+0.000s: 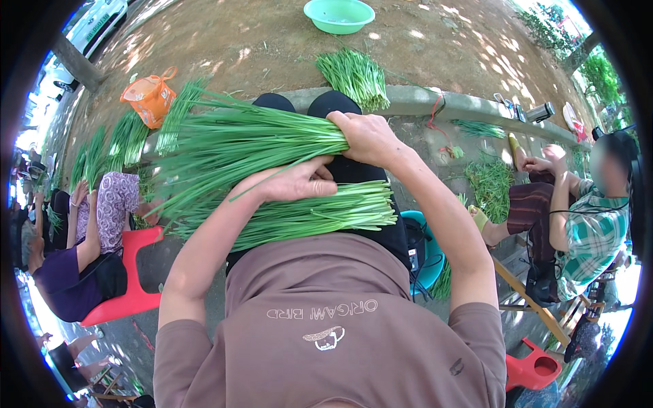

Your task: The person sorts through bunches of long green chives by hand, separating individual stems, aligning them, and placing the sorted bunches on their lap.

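Long green leafy stalks, which look like garlic chives, lie across my lap. My right hand [368,138] grips the pale stem ends of an upper bunch [255,133], whose leaves fan out to the left above my knees. Below it, my left hand [298,182] rests between that bunch and a second bunch [326,211] lying on my thighs, the thumb apart from the fingers; whether it holds any stalks I cannot tell. The second bunch has its white stem ends to the right, against my brown shirt.
A concrete curb [413,102] runs past my knees, with a chive bundle [357,79] on it. Beyond stands a green basin [339,16]. An orange bag [149,99] and more bundles [127,137] are at the left. People sit on both sides; a blue basin [433,255] is beside my right hip.
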Demonstrator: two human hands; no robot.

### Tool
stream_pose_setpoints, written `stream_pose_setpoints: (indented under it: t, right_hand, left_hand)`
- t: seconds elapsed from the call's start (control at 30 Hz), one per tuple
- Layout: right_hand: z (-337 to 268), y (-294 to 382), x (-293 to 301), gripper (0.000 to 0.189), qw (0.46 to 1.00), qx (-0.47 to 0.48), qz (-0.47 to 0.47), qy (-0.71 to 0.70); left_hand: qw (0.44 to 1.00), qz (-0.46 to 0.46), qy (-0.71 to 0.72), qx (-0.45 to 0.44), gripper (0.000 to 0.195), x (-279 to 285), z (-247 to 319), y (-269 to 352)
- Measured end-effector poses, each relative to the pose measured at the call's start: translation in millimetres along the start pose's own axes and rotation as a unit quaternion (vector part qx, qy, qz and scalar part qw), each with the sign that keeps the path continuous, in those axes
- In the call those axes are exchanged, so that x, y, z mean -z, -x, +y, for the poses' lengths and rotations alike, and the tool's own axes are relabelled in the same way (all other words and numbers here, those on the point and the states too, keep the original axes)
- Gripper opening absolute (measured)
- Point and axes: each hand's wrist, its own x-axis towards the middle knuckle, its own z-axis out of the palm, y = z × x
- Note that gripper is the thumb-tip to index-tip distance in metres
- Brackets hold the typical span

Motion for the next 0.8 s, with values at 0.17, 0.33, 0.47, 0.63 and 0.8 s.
stream_pose_setpoints:
  t: [0.17, 0.33, 0.47, 0.63, 0.8]
  right_hand:
    - [-8, 9, -7, 0.04, 0.996, 0.04, 0.035, 0.066]
    - [-15, 20, -15, 0.031, 0.988, 0.073, 0.103, 0.088]
    - [-18, 19, -11, 0.051, 0.993, 0.067, 0.062, 0.07]
    - [-15, 20, -5, 0.062, 0.998, 0.04, 0.008, 0.054]
    - [-15, 18, 1, 0.07, 0.998, 0.03, -0.045, 0.02]
  left_hand:
    - [0.979, 0.021, -0.187, -0.081, 0.077, -15, 41, 65]
    - [0.876, 0.255, -0.392, -0.115, 0.089, 9, 51, 55]
    - [0.835, 0.256, -0.487, 0.032, 0.108, 20, 32, 26]
    - [0.767, 0.261, -0.583, 0.058, 0.115, 5, 22, 23]
    - [0.744, 0.254, -0.617, 0.042, 0.103, 18, 4, 6]
